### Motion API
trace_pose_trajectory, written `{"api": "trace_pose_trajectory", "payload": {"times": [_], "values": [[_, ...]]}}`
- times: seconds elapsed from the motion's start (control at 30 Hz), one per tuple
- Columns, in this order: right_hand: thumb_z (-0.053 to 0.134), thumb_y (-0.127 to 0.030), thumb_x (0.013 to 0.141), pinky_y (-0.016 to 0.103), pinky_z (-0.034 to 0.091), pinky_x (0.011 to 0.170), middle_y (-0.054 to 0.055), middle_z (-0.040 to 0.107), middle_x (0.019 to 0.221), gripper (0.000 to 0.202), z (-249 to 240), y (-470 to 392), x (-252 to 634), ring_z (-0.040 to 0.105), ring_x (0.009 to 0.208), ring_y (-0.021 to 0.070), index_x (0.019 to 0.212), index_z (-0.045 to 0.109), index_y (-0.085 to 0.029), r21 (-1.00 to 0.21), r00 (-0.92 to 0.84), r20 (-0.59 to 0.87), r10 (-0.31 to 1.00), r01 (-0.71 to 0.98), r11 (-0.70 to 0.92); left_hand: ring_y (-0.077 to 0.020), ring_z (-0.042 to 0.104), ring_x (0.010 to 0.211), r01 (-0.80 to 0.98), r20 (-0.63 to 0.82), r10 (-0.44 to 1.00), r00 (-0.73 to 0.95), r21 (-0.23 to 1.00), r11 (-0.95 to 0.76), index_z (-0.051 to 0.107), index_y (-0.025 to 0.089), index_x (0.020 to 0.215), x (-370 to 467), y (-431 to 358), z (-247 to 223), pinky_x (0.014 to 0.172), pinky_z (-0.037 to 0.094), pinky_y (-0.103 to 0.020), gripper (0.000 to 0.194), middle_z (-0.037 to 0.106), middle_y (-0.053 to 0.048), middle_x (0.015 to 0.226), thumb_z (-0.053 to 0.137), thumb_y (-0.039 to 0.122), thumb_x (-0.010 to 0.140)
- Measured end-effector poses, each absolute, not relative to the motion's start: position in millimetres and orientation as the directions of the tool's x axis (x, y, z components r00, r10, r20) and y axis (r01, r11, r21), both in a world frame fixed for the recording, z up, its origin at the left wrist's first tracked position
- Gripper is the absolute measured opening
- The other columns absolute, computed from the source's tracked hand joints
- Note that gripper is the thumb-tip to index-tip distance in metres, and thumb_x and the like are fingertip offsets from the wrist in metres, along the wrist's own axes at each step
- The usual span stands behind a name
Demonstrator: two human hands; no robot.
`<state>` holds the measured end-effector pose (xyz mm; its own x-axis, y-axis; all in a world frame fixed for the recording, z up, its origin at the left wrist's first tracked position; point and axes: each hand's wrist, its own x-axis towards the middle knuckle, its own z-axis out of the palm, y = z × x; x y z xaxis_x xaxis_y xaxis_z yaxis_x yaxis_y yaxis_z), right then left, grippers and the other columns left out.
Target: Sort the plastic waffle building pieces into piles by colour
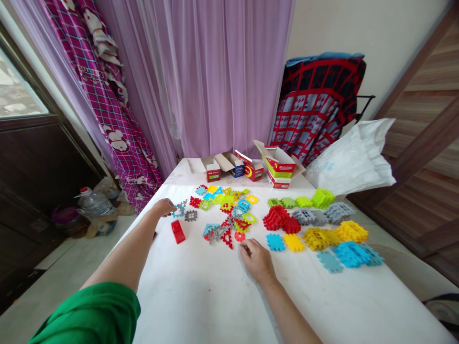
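Note:
At the left edge of the loose toy pieces, my left hand [164, 207] is closed, its fingertips pinching a blue square-frame interlocking piece [178, 210]. Grey interlocking pieces [191, 216] lie just to its right, and a red toy block [177, 231] is nearer me. My right hand [256, 258] rests on the table with its fingers curled in, and nothing shows in them. Just beyond its fingertips are a small red round piece [240, 236] and a red triangle piece [227, 238]. A mixed heap of coloured pieces [226, 206] spreads between the hands.
Pieces grouped by colour lie at the right: red [276, 218], yellow [352, 231], blue [351, 254], lime green [323, 198] and grey [339, 212]. Open cardboard boxes [280, 165] stand along the back of the white table [201, 296]. A white bag [353, 155] is beyond the right edge.

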<state>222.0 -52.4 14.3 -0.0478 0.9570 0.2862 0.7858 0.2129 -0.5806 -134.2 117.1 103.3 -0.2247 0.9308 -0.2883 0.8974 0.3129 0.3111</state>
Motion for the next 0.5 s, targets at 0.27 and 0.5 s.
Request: {"api": "trace_pose_trajectory", "payload": {"times": [0.27, 0.5], "values": [[0.049, -0.02, 0.083, 0.022, 0.043, 0.066, 0.001, 0.065, 0.074, 0.019, 5.3, -48.2, 222.9, 0.06, 0.068, 0.0136, 0.078, 0.068, -0.021, -0.63, -0.016, 0.419, 0.908, 0.715, 0.303, -0.0205, 0.071, 0.075, 0.719, -0.155, 0.953, -0.261, 0.627, 0.299, 0.068, 0.017, 0.087, -114.4, 97.8, 147.8, 0.06, 0.05, -0.025, 0.032, 0.073, -0.007, 0.076, 0.069, 0.043, 0.069], [0.06, -0.027, 0.078, 0.025, 0.05, 0.065, 0.003, 0.067, 0.092, 0.038, 8.7, -52.0, 220.4, 0.059, 0.06, 0.0117, 0.116, 0.062, -0.02, -0.67, 0.043, 0.495, 0.868, 0.655, 0.35, -0.0175, 0.07, 0.071, 0.437, -0.193, 0.981, -0.008, 0.882, 0.177, 0.063, 0.018, 0.094, -13.4, 19.0, 102.0, 0.052, 0.043, -0.022, 0.054, 0.073, -0.005, 0.085, 0.07, 0.06, 0.06]]}}
